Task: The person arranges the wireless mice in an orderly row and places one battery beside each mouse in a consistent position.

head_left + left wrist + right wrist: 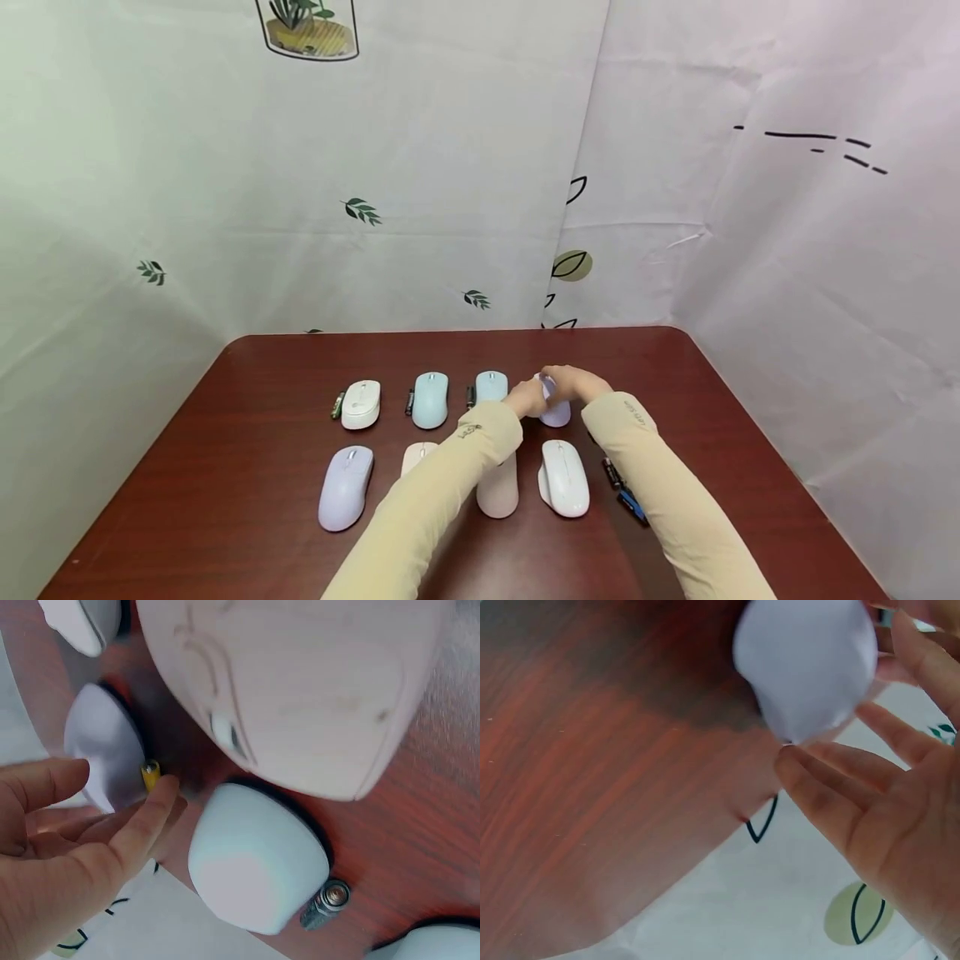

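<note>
At the back right of the table, both hands are at a lavender computer mouse [557, 416]. My left hand [527, 398] is on its left side, with a fingertip touching or very close to a small yellow-ended battery [151, 774] beside the mouse. The left thumb stands apart from that battery. My right hand [573, 385] reaches over the mouse's far end. In the right wrist view, its extended fingertips lie at the edge of the mouse [806, 667]. Part of the mouse is hidden by the hands in the head view.
A white mouse [361, 406], a blue mouse [431, 401] and a light-blue mouse [491, 385] share the back row, each with a battery on its left. In front lie another lavender mouse [346, 489], two pinkish mice and a white mouse [573, 479]. Loose batteries [632, 507] lie by the right forearm.
</note>
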### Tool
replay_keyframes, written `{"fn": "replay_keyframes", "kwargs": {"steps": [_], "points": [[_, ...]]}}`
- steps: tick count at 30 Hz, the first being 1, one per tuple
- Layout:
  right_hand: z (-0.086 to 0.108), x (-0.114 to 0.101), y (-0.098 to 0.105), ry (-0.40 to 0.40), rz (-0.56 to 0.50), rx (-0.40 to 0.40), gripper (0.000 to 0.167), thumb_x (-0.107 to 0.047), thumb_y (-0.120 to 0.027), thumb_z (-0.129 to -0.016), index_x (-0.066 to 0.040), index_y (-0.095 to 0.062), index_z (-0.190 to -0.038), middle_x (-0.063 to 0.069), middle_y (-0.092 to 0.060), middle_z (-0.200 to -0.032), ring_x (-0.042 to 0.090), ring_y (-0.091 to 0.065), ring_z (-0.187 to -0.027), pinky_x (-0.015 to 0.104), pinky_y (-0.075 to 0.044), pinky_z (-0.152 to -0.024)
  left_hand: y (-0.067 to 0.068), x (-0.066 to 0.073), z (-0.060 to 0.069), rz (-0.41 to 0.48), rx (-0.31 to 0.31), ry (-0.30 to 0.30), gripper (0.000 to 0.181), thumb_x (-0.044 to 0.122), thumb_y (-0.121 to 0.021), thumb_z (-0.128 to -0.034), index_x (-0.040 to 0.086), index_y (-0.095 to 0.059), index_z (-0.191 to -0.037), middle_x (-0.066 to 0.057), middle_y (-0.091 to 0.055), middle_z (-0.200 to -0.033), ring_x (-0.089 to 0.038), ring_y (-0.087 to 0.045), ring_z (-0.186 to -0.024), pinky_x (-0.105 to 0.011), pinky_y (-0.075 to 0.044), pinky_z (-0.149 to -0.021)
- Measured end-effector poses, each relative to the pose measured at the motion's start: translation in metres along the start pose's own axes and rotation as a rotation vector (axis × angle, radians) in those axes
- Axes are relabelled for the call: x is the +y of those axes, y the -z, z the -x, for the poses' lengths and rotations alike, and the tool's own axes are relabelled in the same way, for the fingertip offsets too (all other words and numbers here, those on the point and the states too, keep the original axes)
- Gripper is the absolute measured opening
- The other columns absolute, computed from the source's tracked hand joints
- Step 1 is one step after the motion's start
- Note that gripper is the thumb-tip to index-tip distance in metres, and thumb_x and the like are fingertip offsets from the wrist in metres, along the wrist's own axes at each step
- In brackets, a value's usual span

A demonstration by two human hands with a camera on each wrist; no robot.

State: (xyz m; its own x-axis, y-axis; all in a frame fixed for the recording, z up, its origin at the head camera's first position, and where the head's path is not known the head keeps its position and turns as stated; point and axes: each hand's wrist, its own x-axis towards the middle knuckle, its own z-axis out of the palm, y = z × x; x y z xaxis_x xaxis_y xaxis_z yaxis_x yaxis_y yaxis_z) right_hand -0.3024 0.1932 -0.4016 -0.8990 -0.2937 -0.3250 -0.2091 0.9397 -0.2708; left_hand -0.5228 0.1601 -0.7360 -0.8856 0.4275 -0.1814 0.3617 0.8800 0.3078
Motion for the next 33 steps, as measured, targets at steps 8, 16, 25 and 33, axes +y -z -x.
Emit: {"fn": "replay_keyframes", "kwargs": {"steps": [8, 16, 25, 33], "points": [[-0.031, 0.040, -0.005, 0.048, -0.028, -0.070, 0.057, -0.016, -0.074, -0.077, -0.003, -0.051, -0.128, 0.021, -0.050, -0.133, 0.035, -0.052, -0.118, 0.045, -0.047, -0.091, 0.138, 0.073, 0.181, 0.088, 0.007, -0.017, 0.012, 0.019, -0.062, -0.0824, 0.009, -0.065, -0.089, -0.006, -0.066, -0.091, -0.019, -0.058, -0.077, -0.032, -0.048, -0.066], [-0.071, 0.118, -0.032, 0.266, 0.027, 0.029, 0.046, -0.029, -0.073, -0.080, -0.012, -0.057, -0.120, 0.009, -0.063, -0.110, 0.020, -0.060, -0.093, 0.034, -0.049, -0.075, 0.242, 0.121, 0.324, 0.148, 0.184, -0.148, 0.031, 0.000, -0.058, -0.0815, 0.004, -0.065, -0.111, -0.010, -0.068, -0.107, -0.027, -0.065, -0.096, -0.031, -0.052, -0.075], [0.042, 0.037, 0.022, 0.234, 0.031, 0.022, 0.020, -0.006, -0.064, -0.084, 0.002, -0.062, -0.102, 0.019, -0.064, -0.102, 0.033, -0.062, -0.097, 0.041, -0.051, -0.081, 0.242, 0.124, 0.334, 0.205, 0.210, -0.283, 0.020, 0.006, -0.058, -0.0864, 0.007, -0.069, -0.103, -0.004, -0.070, -0.091, -0.014, -0.063, -0.076, -0.028, -0.051, -0.068], [0.054, 0.045, 0.013, 0.291, -0.085, 0.225, 0.015, -0.005, -0.058, -0.089, 0.004, -0.064, -0.100, 0.016, -0.067, -0.097, 0.028, -0.064, -0.089, 0.040, -0.051, -0.076, 0.234, 0.135, 0.343, 0.044, 0.142, -0.573, 0.011, 0.015, -0.061, -0.0900, 0.015, -0.071, -0.092, 0.005, -0.069, -0.085, -0.001, -0.058, -0.072, -0.010, -0.041, -0.063]]}}
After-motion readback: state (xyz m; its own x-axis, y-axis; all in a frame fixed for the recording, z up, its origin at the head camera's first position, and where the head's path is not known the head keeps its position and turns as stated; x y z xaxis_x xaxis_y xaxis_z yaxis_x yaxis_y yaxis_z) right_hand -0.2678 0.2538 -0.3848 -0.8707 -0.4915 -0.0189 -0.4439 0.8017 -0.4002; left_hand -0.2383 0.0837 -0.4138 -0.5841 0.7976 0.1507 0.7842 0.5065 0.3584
